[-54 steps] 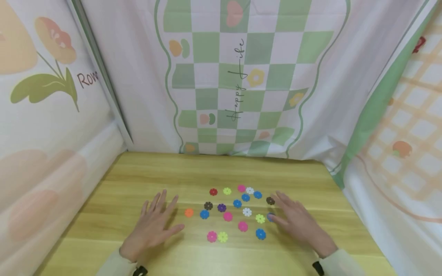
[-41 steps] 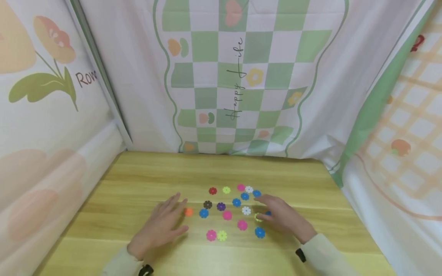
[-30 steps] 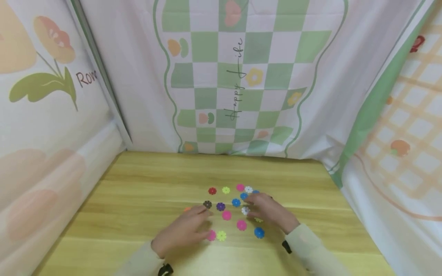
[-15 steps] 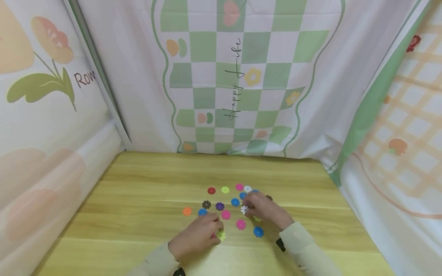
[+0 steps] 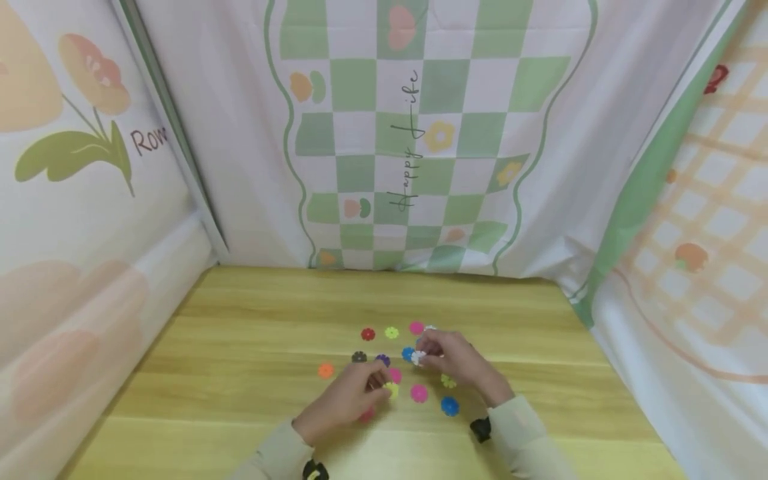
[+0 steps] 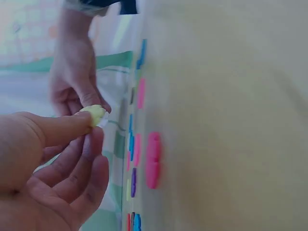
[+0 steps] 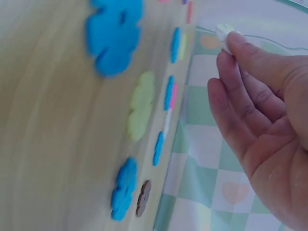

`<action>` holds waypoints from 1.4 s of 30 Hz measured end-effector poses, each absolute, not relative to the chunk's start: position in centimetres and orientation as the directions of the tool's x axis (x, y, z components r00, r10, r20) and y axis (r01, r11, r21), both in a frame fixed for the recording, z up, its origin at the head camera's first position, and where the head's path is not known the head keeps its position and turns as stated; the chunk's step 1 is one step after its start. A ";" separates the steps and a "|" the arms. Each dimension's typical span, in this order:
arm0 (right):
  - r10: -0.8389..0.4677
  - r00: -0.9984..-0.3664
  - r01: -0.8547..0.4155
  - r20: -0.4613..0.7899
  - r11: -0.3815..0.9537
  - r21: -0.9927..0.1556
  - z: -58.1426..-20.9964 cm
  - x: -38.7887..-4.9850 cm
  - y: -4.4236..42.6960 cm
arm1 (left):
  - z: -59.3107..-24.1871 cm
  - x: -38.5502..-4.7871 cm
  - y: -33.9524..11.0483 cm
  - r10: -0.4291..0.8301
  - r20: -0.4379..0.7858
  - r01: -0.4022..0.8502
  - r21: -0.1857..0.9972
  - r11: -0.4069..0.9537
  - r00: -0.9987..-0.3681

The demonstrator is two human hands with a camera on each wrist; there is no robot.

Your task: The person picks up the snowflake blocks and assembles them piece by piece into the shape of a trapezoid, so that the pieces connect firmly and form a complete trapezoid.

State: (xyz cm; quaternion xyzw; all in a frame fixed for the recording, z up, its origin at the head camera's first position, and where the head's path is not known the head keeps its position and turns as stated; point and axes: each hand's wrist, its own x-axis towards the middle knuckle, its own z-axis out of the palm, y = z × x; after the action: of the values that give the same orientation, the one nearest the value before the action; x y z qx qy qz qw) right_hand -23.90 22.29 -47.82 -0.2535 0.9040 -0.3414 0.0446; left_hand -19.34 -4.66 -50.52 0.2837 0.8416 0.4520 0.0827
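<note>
My left hand (image 5: pixel 351 393) pinches a yellow-green flower-shaped disc (image 5: pixel 392 390) between thumb and fingertips, raised off the table; the left wrist view shows this disc (image 6: pixel 95 114) close up. A white flower-shaped disc (image 5: pixel 418 359) is pinched by my right hand (image 5: pixel 459 360), likewise in the air, and its edge (image 7: pixel 224 32) shows past the thumb in the right wrist view. The two hands face each other a short way apart. Beneath the left hand lies a pink disc (image 5: pixel 367 415), partly covered. Other discs near the right hand are partly hidden by it.
Scattered flat on the wooden table (image 5: pixel 240 313) are more flower discs: red (image 5: pixel 368 334), orange (image 5: pixel 326 370), dark brown (image 5: pixel 359 357), pink (image 5: pixel 419 393) and blue (image 5: pixel 450 406) among them. A patterned curtain (image 5: pixel 396 167) stands behind the table, with cloth at both sides.
Both hands came inward from the sides with spread fingers. The left picked up the yellow-green disc by the pink one; the right picked up a white disc. Both discs are now lifted.
</note>
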 end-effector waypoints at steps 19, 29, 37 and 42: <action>-0.405 -0.842 -0.519 0.358 0.423 -0.743 -45.4 -22.8 19.0 | -49.1 -21.7 -5.4 0.267 -0.050 -0.073 0.994 -0.080 -0.962; -0.381 -0.816 -0.568 0.435 0.393 -0.723 -45.7 -22.4 18.4 | -49.0 -21.4 -5.3 0.316 -0.070 -0.111 0.987 -0.115 -0.946; -0.413 -0.760 -0.640 0.502 0.337 -0.691 -46.0 -22.2 18.2 | -49.1 -21.3 -5.2 0.343 -0.070 -0.121 0.984 -0.130 -0.937; -0.407 -0.694 -0.712 0.593 0.266 -0.650 -46.4 -22.2 17.7 | -49.3 -21.0 -5.0 0.337 -0.072 -0.131 0.979 -0.158 -0.939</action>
State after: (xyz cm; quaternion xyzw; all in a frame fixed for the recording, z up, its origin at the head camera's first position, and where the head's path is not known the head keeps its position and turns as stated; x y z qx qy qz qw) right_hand -22.15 17.66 -46.44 -0.3584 0.7802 -0.4884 -0.1559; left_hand -21.00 -4.97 -49.25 0.0815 0.6301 0.7566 0.1547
